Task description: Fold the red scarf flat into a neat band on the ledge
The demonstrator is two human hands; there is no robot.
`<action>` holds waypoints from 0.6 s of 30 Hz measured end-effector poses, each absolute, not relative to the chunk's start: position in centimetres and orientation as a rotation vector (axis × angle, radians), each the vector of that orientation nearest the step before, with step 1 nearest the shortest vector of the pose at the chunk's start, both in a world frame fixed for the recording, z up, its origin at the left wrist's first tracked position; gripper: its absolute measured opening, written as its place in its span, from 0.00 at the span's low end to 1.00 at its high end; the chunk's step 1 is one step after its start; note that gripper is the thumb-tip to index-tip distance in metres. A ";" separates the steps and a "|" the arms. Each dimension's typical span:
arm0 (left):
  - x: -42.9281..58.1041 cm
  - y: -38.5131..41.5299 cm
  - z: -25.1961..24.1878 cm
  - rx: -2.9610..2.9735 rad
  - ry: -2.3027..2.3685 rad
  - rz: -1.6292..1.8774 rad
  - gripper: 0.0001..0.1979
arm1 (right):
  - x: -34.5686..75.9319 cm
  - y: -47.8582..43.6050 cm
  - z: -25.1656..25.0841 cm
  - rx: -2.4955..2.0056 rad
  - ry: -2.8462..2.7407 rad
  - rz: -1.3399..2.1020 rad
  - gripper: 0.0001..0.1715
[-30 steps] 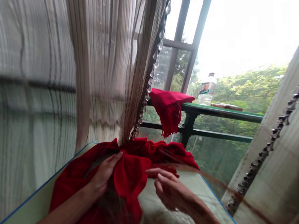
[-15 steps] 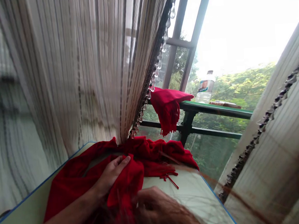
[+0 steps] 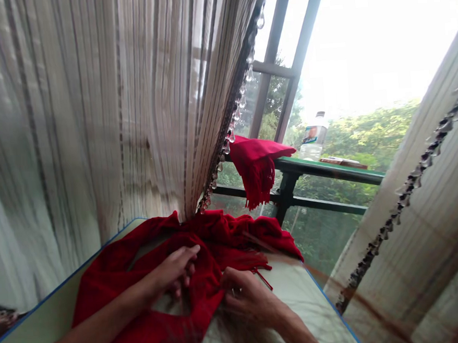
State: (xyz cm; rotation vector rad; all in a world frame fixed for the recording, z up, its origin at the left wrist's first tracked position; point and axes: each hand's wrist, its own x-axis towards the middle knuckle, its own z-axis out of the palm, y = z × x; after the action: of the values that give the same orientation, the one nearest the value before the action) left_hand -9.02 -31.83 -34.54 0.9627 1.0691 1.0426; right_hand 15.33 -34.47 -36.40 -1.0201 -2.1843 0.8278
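A red fringed scarf (image 3: 203,275) lies in loose folds over the pale table. My right hand (image 3: 245,293) pinches an edge of it between thumb and fingers, drawing that part taut toward the right. Just above the folds is my left hand (image 3: 181,266), its fingers loosely curled and apart, with no cloth visible between them. A gap between the folds beneath my left hand lets the tabletop show. Blurred strands hang across the lower part of the view, over some of the cloth.
Red fringed cloth (image 3: 257,172) hangs over the railing (image 3: 331,170) by the open window. A clear plastic bottle (image 3: 313,137) and a flat item (image 3: 342,162) stand on that rail. Striped curtains (image 3: 137,94) with beaded edges flank the blue-edged table (image 3: 292,287).
My left hand has let go of the raised fold, which has dropped. My right hand has moved up and slightly right with the scarf's edge, opening a gap between the folds.
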 end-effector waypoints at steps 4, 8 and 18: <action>-9.2 -33.0 -33.7 1.484 1.329 0.887 0.23 | 15.7 -34.2 -36.6 -1.038 -2.157 0.796 0.06; -9.1 -34.1 -33.1 1.915 1.478 0.853 0.24 | 15.6 -34.5 -36.1 -1.001 -2.140 0.760 0.12; -9.3 -34.1 -32.9 1.717 1.280 0.767 0.16 | 14.2 -36.2 -34.6 -0.769 -2.246 0.919 0.18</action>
State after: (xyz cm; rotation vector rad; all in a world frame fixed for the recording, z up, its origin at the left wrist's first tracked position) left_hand -9.30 -34.10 -32.89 1.7170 1.2797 0.7669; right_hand 14.23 -36.16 -34.60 -0.7691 -2.2462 0.9195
